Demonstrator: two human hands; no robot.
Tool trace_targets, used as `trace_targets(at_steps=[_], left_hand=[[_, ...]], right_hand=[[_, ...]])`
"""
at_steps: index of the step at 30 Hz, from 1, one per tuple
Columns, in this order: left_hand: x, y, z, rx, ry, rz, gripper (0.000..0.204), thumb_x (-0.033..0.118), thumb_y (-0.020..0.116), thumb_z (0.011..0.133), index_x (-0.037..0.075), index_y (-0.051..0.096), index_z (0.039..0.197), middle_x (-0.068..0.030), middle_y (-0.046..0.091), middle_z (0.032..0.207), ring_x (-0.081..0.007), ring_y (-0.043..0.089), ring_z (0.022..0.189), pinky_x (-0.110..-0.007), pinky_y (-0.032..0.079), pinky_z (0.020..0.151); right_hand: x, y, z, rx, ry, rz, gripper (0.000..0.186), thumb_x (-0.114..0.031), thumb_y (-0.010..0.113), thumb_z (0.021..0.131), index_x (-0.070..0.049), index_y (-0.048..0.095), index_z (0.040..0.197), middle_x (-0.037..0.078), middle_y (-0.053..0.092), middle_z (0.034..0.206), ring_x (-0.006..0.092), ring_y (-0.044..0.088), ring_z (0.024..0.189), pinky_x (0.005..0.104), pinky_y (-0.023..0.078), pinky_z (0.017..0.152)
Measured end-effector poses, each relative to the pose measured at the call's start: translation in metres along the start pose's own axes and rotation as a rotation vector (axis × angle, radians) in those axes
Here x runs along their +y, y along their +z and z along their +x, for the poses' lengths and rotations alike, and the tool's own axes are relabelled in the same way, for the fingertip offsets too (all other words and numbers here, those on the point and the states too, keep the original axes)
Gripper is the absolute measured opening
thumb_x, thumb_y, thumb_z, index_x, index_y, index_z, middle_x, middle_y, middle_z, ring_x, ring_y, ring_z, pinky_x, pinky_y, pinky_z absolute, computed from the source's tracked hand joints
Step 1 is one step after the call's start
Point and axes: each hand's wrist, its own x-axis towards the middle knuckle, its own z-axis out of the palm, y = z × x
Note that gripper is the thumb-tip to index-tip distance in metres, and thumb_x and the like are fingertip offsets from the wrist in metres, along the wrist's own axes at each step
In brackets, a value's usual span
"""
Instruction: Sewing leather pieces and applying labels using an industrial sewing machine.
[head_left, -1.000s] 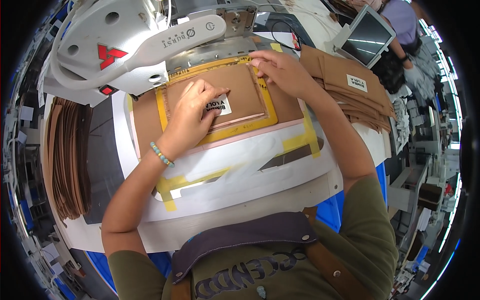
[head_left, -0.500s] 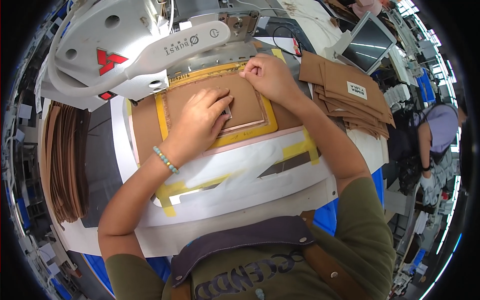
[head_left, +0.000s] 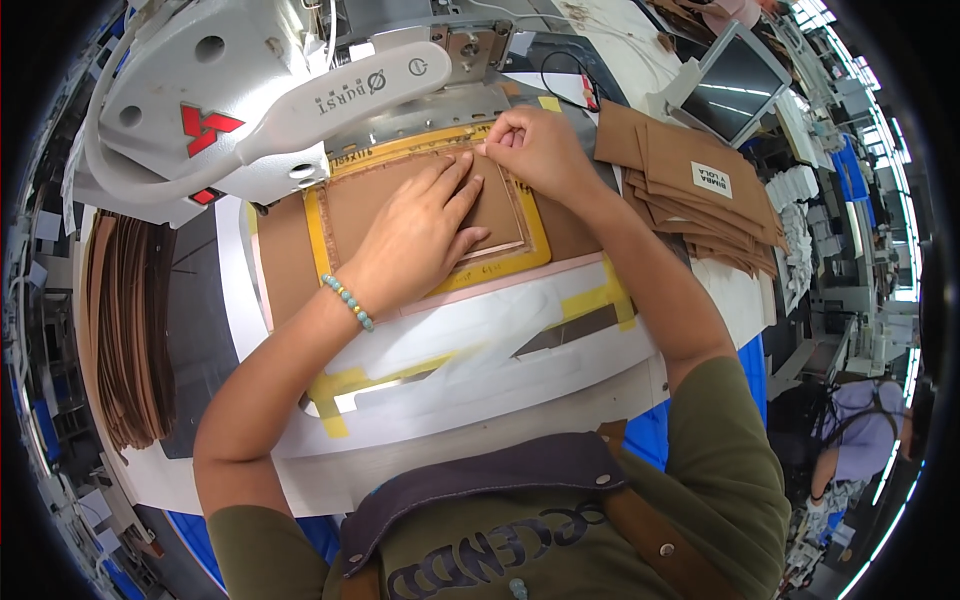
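Observation:
A brown panel (head_left: 380,195), like leather or fabric, lies inside a yellow rectangular frame (head_left: 543,232) under the sewing machine's head (head_left: 205,80). My left hand (head_left: 415,235) rests flat on the panel with its fingers stretched toward the far right corner, the thumb apart. At that corner my right hand (head_left: 535,155) is closed in a pinch, its fingertips just beside the frame's inner edge. Whatever it pinches is too small to make out. The spot beneath my left palm is hidden.
Right of the frame lies a stack of brown pieces (head_left: 690,185), the top one with a white label (head_left: 712,181). A tall bundle of brown panels (head_left: 130,330) stands at the left. A screen (head_left: 735,85) sits at the far right; a person (head_left: 865,430) is beyond the table's right edge.
My left hand has slid right and away from me, flattening and covering the small white label seen under it before. My right hand keeps its pinch at the corner. The person at right has moved nearer.

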Motion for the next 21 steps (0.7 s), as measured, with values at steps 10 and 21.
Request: trace_targets(at_steps=[10, 21], left_hand=[[-0.001, 0.003, 0.001, -0.057, -0.032, -0.072, 0.062, 0.029, 0.07, 0.101, 0.0, 0.051, 0.153, -0.0202, 0.042, 0.165, -0.0406, 0.042, 0.148, -0.05, 0.036, 0.123], [-0.001, 0.001, 0.002, -0.055, -0.037, -0.091, 0.062, 0.027, 0.07, 0.101, -0.002, 0.052, 0.152, -0.0202, 0.042, 0.165, -0.0394, 0.041, 0.15, -0.049, 0.035, 0.124]], right_hand=[[-0.008, -0.018, -0.049, 0.007, -0.492, -0.418, 0.026, -0.007, 0.068, 0.092, -0.005, 0.074, 0.117, 0.008, 0.074, 0.118, 0.0281, 0.068, 0.111, 0.04, 0.059, 0.087], [-0.019, -0.015, -0.053, -0.073, -0.584, -0.651, 0.04, -0.006, 0.064, 0.089, 0.001, 0.07, 0.128, 0.01, 0.071, 0.134, 0.0282, 0.067, 0.119, 0.0385, 0.059, 0.095]])
